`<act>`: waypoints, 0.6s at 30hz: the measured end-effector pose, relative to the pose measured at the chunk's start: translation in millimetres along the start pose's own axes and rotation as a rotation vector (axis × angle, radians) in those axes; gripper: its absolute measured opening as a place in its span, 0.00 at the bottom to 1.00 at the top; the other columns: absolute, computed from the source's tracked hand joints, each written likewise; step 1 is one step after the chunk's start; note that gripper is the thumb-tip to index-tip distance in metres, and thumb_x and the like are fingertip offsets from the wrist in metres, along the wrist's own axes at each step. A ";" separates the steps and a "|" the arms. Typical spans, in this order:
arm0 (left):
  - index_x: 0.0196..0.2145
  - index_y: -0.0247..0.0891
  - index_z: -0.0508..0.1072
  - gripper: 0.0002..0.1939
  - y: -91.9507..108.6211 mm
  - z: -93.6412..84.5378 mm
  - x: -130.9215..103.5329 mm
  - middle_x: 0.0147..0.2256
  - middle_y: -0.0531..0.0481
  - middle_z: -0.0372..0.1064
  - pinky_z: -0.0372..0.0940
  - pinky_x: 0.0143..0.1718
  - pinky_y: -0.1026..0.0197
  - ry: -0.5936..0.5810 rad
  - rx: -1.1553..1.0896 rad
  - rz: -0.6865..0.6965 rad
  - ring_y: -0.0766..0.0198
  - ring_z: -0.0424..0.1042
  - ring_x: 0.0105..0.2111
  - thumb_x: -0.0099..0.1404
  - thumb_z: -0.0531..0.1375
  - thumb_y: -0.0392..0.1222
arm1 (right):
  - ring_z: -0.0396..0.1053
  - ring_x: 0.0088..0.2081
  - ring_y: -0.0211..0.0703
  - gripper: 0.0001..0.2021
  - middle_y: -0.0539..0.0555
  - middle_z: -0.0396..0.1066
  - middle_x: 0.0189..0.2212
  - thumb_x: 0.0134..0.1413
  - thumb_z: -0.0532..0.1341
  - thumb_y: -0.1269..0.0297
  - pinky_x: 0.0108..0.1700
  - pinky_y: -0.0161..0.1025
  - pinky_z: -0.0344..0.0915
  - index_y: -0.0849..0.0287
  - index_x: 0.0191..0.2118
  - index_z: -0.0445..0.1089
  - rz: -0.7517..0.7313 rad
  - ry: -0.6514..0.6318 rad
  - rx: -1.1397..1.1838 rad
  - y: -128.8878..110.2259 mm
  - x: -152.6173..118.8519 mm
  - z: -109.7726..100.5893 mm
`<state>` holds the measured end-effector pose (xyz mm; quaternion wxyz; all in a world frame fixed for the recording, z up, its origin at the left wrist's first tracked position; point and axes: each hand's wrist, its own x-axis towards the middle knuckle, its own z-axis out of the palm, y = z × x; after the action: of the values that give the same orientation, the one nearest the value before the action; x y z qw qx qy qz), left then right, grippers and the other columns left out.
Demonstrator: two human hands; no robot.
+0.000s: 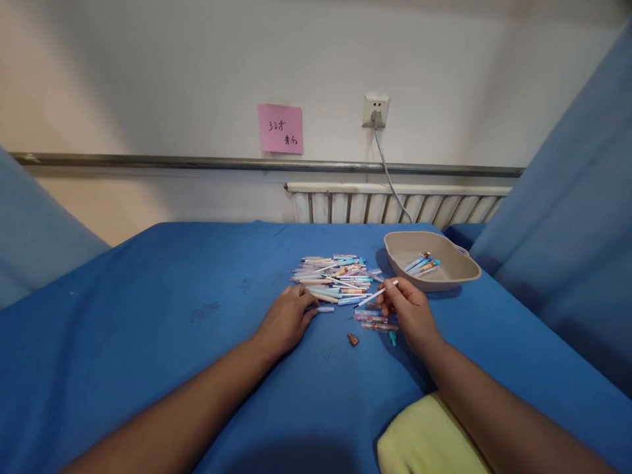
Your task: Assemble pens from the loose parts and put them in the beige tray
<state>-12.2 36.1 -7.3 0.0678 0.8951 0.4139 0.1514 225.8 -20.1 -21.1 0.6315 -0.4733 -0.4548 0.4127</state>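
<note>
A heap of pens and pen parts (340, 280) lies on the blue cloth. My left hand (291, 316) rests at the heap's near left edge, fingers closed by a short pale pen part (324, 309); whether they grip it is hard to tell. Pinched in my right hand (407, 309) is a thin white refill (378, 293) with a dark tip, tilted down to the left. Below that hand lie several clear pen barrels (372, 319), a teal piece (392, 338) and a brown piece (352, 339).
A beige basket (457, 280) holding several pens stands at the right, behind my right hand. Yellow fabric (427, 438) lies under my right forearm. Blue curtains (577, 217) hang at both sides. At the back are a radiator (399, 189) and a socket with a cord.
</note>
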 end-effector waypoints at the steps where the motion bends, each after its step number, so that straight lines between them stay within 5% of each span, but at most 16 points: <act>1: 0.36 0.40 0.73 0.06 0.8 -0.1 0.0 0.39 0.47 0.67 0.59 0.43 0.56 0.011 0.002 0.007 0.57 0.65 0.41 0.63 0.56 0.38 | 0.59 0.18 0.33 0.17 0.48 0.67 0.21 0.52 0.58 0.47 0.21 0.31 0.56 0.59 0.31 0.66 0.003 0.003 -0.001 0.3 0.0 -0.1; 8: 0.34 0.38 0.70 0.05 5.7 -0.7 -2.0 0.33 0.47 0.69 0.59 0.39 0.56 -0.020 -0.003 -0.050 0.56 0.66 0.36 0.64 0.55 0.38 | 0.59 0.18 0.32 0.16 0.48 0.68 0.21 0.50 0.61 0.49 0.20 0.31 0.56 0.58 0.31 0.66 -0.005 0.029 -0.004 0.2 1.2 -0.1; 18: 0.45 0.41 0.71 0.13 20.3 -1.0 -6.1 0.42 0.48 0.71 0.61 0.48 0.57 0.057 -0.453 0.011 0.59 0.68 0.43 0.67 0.51 0.42 | 0.60 0.18 0.32 0.14 0.48 0.70 0.23 0.52 0.60 0.50 0.21 0.31 0.59 0.58 0.32 0.66 -0.047 0.017 0.068 -6.4 -5.6 5.1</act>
<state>-1.7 18.3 -2.7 0.2545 0.8546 0.3664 0.2658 220.2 -25.7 -15.1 0.6605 -0.4442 -0.4462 0.4091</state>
